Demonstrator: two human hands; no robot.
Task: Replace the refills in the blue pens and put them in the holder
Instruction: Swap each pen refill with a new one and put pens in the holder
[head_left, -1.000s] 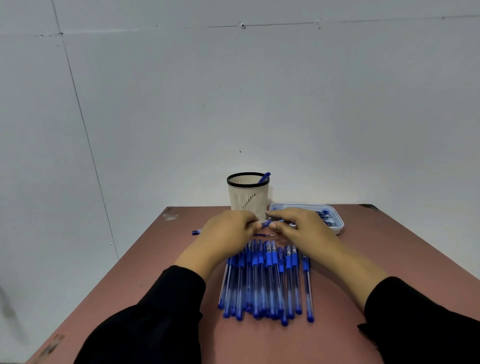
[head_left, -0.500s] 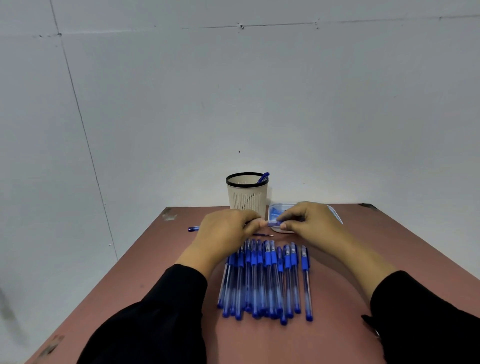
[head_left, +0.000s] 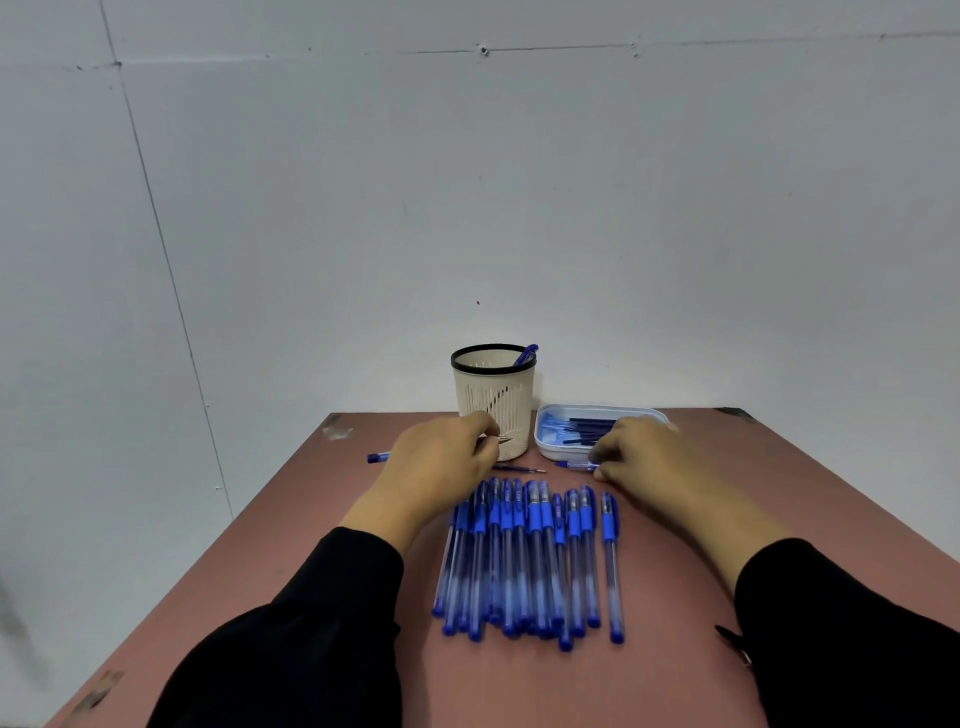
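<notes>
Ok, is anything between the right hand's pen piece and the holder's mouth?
Nothing visible blocks it. The right hand pinches a pen piece just right of the holder; its open rim holds one pen, leaning right.

Soft, even, rather dim light falls over the scene, with only faint shadows under the pens (head_left: 524, 561) on the table (head_left: 675, 675). The wide lens bends the wall (head_left: 311, 208) seams near the edges, and fine detail looks slightly soft throughout.
</notes>
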